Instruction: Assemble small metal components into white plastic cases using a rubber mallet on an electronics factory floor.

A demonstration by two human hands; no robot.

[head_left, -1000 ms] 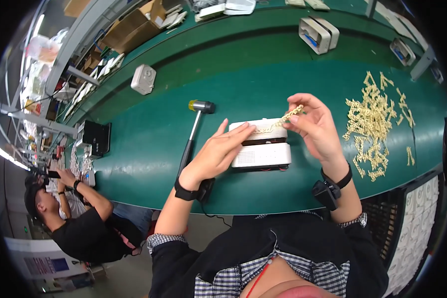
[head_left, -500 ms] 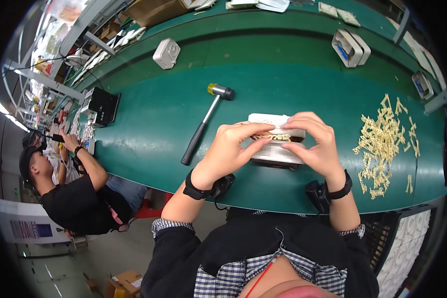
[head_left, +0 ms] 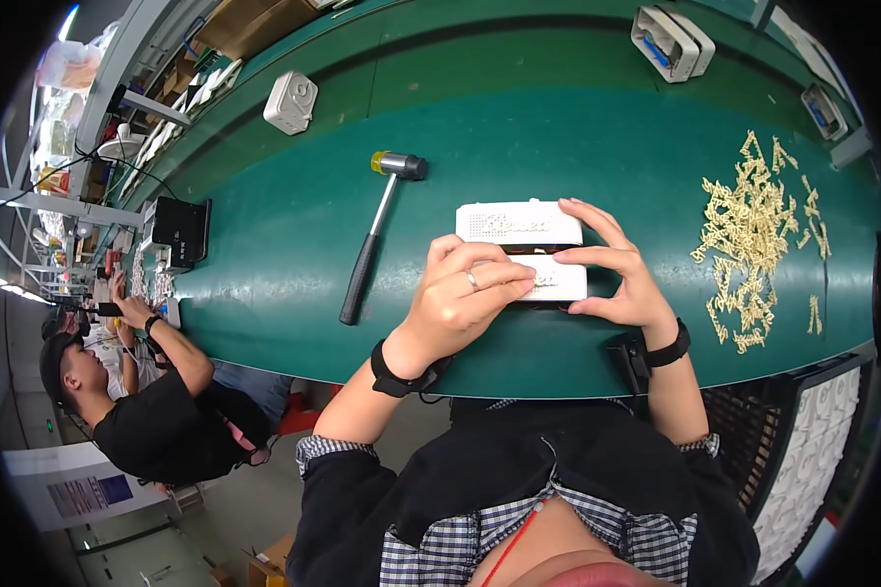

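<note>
Two white rectangular casings lie side by side in front of me: a far casing with a dotted grid and pale gold lettering on its top, and a near casing. On the near one sits a pale gold lettering strip, partly covered by fingers. My left hand, a ring on one finger, has its fingertips together on the left part of that strip. With thumb and forefinger, my right hand grips the right end of the near casing; another finger reaches toward the far casing's right end.
A hammer with a yellow and black head lies to the left. Loose pale gold lettering pieces are heaped on the right of the green table. White housings stand farther back. At far left, a co-worker sits near a black box.
Both hands held the gold strip above the near casing; now it lies on the casing under my left fingertips. My right hand has shifted to the casing's end. The whole view has tilted slightly.
</note>
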